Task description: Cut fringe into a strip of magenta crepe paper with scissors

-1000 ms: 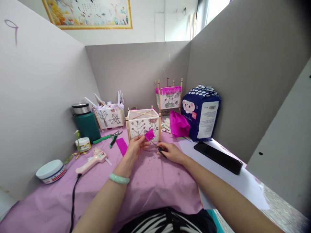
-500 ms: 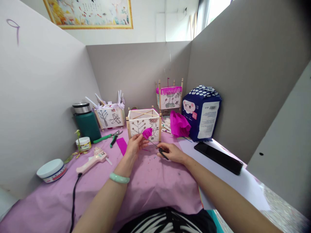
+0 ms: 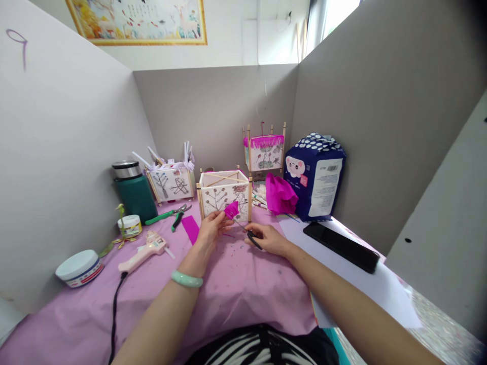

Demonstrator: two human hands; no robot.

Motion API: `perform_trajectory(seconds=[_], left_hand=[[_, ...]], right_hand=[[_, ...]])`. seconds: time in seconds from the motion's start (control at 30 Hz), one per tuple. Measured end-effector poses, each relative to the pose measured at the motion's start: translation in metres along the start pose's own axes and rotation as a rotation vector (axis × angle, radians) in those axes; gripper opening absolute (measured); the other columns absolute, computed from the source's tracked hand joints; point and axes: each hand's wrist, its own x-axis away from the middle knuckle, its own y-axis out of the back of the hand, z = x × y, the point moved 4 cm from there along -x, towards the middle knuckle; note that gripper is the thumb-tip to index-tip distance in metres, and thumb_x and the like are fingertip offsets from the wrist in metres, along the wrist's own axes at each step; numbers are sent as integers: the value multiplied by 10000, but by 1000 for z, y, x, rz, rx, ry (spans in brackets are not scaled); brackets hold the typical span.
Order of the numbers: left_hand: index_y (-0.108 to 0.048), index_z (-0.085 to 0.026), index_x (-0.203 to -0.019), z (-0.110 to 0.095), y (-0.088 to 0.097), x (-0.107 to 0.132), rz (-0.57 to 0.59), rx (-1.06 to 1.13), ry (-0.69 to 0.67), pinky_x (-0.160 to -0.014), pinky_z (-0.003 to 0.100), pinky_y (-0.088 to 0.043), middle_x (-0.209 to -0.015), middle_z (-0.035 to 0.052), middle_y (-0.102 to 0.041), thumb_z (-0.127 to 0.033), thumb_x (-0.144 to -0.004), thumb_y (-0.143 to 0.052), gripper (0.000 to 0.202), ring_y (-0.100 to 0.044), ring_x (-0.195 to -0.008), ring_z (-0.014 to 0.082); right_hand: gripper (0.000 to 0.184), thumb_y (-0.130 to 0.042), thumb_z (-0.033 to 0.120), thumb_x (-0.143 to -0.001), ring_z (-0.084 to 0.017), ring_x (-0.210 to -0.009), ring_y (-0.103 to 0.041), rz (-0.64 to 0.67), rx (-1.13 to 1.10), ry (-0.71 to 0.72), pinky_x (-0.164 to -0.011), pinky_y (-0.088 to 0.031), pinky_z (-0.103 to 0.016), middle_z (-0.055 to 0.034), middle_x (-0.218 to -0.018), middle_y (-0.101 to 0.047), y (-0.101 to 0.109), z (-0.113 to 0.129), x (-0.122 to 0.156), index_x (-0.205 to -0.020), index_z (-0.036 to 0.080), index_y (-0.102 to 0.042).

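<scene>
My left hand [image 3: 213, 226] pinches a small piece of magenta crepe paper [image 3: 232, 209] in front of a lantern-like box [image 3: 224, 197] with drawn plants on its sides and wooden corner sticks. My right hand [image 3: 267, 239] is closed round the black handles of a pair of scissors [image 3: 254, 240]. Their blades point up and left toward the crepe paper; whether they touch it, I cannot tell. A flat magenta strip [image 3: 190, 229] lies left of my left hand. Behind my right hand sits a crumpled magenta crepe paper bundle [image 3: 280, 195].
At left are a pink glue gun [image 3: 142, 253] with its cord, green-handled pliers [image 3: 162, 216], a teal flask [image 3: 136, 195] and a white tub [image 3: 79, 268]. Two more decorated boxes stand behind. To the right are a blue package [image 3: 315, 177] and a black phone [image 3: 340, 247] on white paper.
The crepe paper in my left hand has shifted and turned slightly. My right hand and the scissors have moved a little to the left. The whole view has drifted slightly.
</scene>
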Motion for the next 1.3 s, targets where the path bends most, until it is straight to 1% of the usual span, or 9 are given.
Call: perform_trajectory(seconds=[0.13, 0.3, 0.6, 0.83, 1.03, 1.17, 1.3], left_hand=[[-525, -147, -829, 0, 0, 0, 7, 2, 5, -508, 245, -544, -673, 7, -628, -140, -805, -642, 120, -691, -612, 175], [-513, -150, -810, 1, -1, 0, 25, 21, 4, -497, 241, -543, -634, -8, -609, -146, -805, -641, 128, -689, -606, 175], [-512, -147, -817, -2, -2, 2, 17, 22, 4, -491, 237, -537, -652, 9, -629, -159, -818, -632, 120, -682, -582, 166], [-518, -144, -823, -1, -2, 2, 21, 22, 7, -495, 230, -540, -647, 10, -628, -166, -799, -661, 147, -683, -587, 165], [-519, -143, -824, 0, -2, 1, 17, 28, 5, -494, 241, -547, -659, 13, -632, -136, -831, -608, 90, -689, -602, 173], [-521, -142, -818, -1, -2, 1, 29, 31, 2, -497, 236, -546, -652, 12, -627, -132, -825, -615, 94, -688, -601, 170], [-521, -143, -819, -1, -2, 1, 27, 32, 7, -493, 231, -543, -642, 6, -618, -139, -817, -626, 105, -685, -590, 165]], right_hand=[[351, -649, 392, -768, -105, -605, -449, 0, 0, 4, -555, -332, -215, 24, -687, -518, 0, 0, 0, -1034, 164, -624], [353, -646, 404, -772, -105, -609, -452, 3, 0, 11, -556, -330, -214, 25, -691, -517, -1, -2, 0, -1037, 172, -622], [349, -650, 406, -770, -107, -608, -454, 6, 1, 10, -552, -331, -214, 28, -685, -509, -2, -4, -1, -1036, 182, -624], [348, -640, 408, -780, -110, -618, -464, 0, 7, 23, -562, -340, -215, 22, -703, -532, -2, -5, -2, -1042, 180, -620], [345, -642, 402, -778, -110, -612, -462, -7, 27, 32, -558, -336, -216, 23, -700, -534, -2, -7, -2, -1046, 185, -621], [323, -633, 391, -787, -104, -598, -445, -4, 33, 35, -546, -323, -212, 30, -679, -517, -2, -6, -2, -1035, 185, -622], [323, -633, 385, -789, -107, -614, -460, -3, 33, 39, -560, -332, -213, 25, -698, -536, -2, -7, -2, -1039, 181, -617]])
